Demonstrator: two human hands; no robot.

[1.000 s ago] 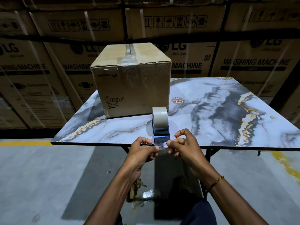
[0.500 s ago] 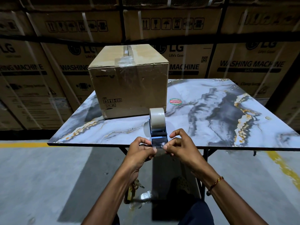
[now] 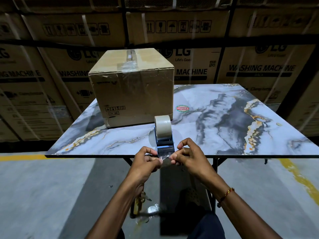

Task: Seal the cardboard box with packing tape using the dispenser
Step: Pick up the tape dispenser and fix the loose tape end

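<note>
1. A marble-look table [image 3: 224, 104] is seen from above, and the cardboard box [image 3: 133, 94] is parked on its far-left part, flaps closed, with a strip of clear tape already over the top seam and down the front face.
2. The tape dispenser [image 3: 164, 144] is stood at the near edge of the table, just in front of the box but not touching it, with the roll of tape [image 3: 162, 125] mounted upright on it.
3. The loose end of tape [image 3: 163, 155] is pinched at the front of the dispenser by both hands: the left hand [image 3: 146, 163] is clenched on its left edge, the right hand [image 3: 188, 159] on its right edge, thumb and forefinger closed on it in each case.
4. A thread bracelet [image 3: 225, 195] is worn on the right wrist.
5. A round red-and-green sticker [image 3: 182, 108] is stuck on the tabletop right of the box.
6. Big washing machine cartons [image 3: 259, 66] are stacked behind the table.
</note>
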